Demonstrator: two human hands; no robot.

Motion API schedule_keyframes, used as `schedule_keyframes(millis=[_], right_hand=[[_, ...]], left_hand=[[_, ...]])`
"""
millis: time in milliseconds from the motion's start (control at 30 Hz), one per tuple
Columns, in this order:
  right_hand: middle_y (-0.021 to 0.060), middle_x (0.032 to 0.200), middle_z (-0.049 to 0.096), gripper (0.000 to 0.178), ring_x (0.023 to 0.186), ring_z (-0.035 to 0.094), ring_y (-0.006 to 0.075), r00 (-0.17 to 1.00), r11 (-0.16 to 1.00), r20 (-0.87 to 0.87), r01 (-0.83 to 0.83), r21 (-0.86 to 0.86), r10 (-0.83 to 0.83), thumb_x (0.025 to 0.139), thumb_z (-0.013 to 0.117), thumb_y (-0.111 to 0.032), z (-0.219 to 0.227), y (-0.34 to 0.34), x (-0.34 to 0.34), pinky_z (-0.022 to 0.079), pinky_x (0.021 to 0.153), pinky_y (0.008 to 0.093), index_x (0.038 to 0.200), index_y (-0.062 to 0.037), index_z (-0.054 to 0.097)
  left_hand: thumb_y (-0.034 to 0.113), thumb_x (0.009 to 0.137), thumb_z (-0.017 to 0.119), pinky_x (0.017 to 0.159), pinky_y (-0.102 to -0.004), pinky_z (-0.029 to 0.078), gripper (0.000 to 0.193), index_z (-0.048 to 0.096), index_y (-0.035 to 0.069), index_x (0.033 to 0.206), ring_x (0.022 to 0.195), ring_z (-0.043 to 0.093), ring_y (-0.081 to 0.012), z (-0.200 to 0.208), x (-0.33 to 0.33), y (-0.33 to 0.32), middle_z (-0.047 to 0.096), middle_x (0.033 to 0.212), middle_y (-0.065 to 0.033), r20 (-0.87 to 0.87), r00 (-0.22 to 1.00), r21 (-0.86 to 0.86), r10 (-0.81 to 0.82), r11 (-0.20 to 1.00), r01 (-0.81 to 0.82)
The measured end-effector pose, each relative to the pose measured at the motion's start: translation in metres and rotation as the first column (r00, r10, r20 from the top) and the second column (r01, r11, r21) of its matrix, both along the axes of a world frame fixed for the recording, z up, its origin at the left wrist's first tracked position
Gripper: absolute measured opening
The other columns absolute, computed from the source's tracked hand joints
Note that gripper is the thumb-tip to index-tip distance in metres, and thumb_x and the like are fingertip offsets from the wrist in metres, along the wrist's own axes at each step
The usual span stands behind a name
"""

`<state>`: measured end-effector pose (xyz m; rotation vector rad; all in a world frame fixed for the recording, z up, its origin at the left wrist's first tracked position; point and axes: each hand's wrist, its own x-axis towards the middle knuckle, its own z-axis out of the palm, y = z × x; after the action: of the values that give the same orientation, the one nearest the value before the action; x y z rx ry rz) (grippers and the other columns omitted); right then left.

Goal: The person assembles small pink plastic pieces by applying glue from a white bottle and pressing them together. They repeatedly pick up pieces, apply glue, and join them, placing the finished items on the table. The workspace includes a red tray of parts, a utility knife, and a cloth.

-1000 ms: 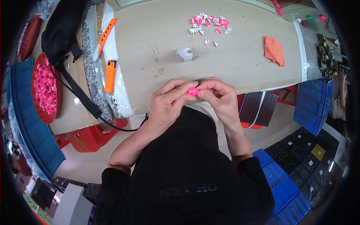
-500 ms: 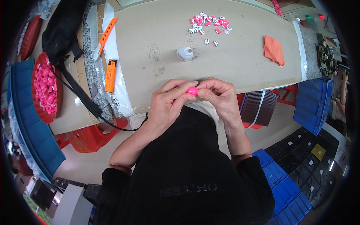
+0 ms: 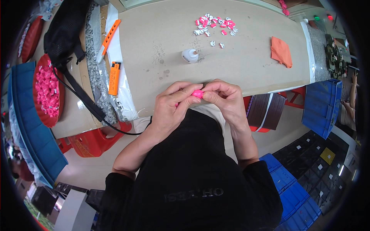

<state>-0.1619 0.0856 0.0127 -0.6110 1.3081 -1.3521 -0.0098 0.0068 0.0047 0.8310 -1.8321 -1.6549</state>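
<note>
Both hands meet at the near edge of the table, closed around a small glossy pink piece. My left hand pinches it from the left between thumb and fingers. From the right, the thumb and forefinger of my right hand press on its other end. A second bit of pink shows within my left palm; its shape is mostly hidden. Ahead of the hands stands a small white squeeze bottle with a narrow brownish tip. Farther off lies a loose pile of small pink and white-and-black pieces.
Left on the table are an orange cutter knife, an orange lighter and a black bag. A red tray heaped with pink pieces sits farther left. An orange cloth lies at right. Blue crates and red stools stand around.
</note>
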Motion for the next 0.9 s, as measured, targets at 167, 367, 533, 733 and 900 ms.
schedule_keyframes(millis=[167, 367, 533, 733, 900], right_hand=[[0.0037, 0.081, 0.061, 0.010, 0.075, 0.057, 0.0091, 1.000, 1.000, 0.006, 0.002, 0.011, -0.002, 0.079, 0.066, -0.003, 0.001, 0.000, 0.001, 0.046, 0.069, 0.0217, 0.087, 0.0024, 0.064], [0.0036, 0.081, 0.061, 0.009, 0.074, 0.057, 0.0086, 1.000, 1.000, 0.011, -0.003, 0.006, 0.003, 0.079, 0.065, -0.003, 0.001, -0.001, 0.001, 0.046, 0.069, 0.0215, 0.086, 0.0024, 0.064], [0.0037, 0.081, 0.061, 0.009, 0.074, 0.056, 0.0086, 1.000, 1.000, 0.023, 0.000, 0.018, 0.000, 0.079, 0.065, -0.002, 0.002, -0.002, 0.001, 0.046, 0.069, 0.0215, 0.086, 0.0026, 0.064], [0.0049, 0.083, 0.062, 0.013, 0.080, 0.059, 0.0094, 1.000, 1.000, -0.023, -0.011, -0.009, 0.011, 0.080, 0.064, -0.003, 0.002, -0.002, -0.002, 0.047, 0.073, 0.0220, 0.092, 0.0028, 0.064], [0.0022, 0.084, 0.059, 0.016, 0.070, 0.051, 0.0065, 0.987, 0.991, -0.101, 0.124, -0.040, -0.128, 0.079, 0.064, -0.001, -0.003, -0.009, -0.016, 0.042, 0.065, 0.0202, 0.095, 0.0018, 0.064]], left_hand=[[0.006, 0.080, 0.063, 0.068, -0.0253, 0.048, 0.025, 0.063, 0.002, 0.104, 0.077, 0.060, -0.0144, 0.000, 0.000, 0.000, 0.061, 0.094, -0.0083, -0.002, 1.000, 0.012, -0.003, 1.000, 0.003], [0.007, 0.079, 0.064, 0.068, -0.0250, 0.048, 0.025, 0.063, 0.002, 0.104, 0.077, 0.060, -0.0145, 0.000, 0.001, -0.001, 0.061, 0.094, -0.0084, -0.006, 1.000, -0.006, 0.001, 1.000, -0.001], [0.003, 0.079, 0.063, 0.069, -0.0233, 0.047, 0.026, 0.063, 0.002, 0.105, 0.080, 0.058, -0.0122, 0.000, 0.002, -0.001, 0.060, 0.095, -0.0076, 0.010, 1.000, -0.010, -0.018, 1.000, 0.018], [0.004, 0.080, 0.062, 0.071, -0.0237, 0.046, 0.023, 0.063, 0.001, 0.102, 0.079, 0.058, -0.0122, 0.001, 0.001, -0.006, 0.062, 0.094, -0.0080, -0.060, 0.998, 0.114, -0.019, 0.993, 0.026], [0.006, 0.083, 0.061, 0.062, -0.0177, 0.040, 0.022, 0.059, 0.002, 0.104, 0.075, 0.053, -0.0054, 0.011, 0.005, -0.010, 0.060, 0.094, -0.0028, -0.104, 0.995, 0.452, -0.010, 0.890, 0.057]])
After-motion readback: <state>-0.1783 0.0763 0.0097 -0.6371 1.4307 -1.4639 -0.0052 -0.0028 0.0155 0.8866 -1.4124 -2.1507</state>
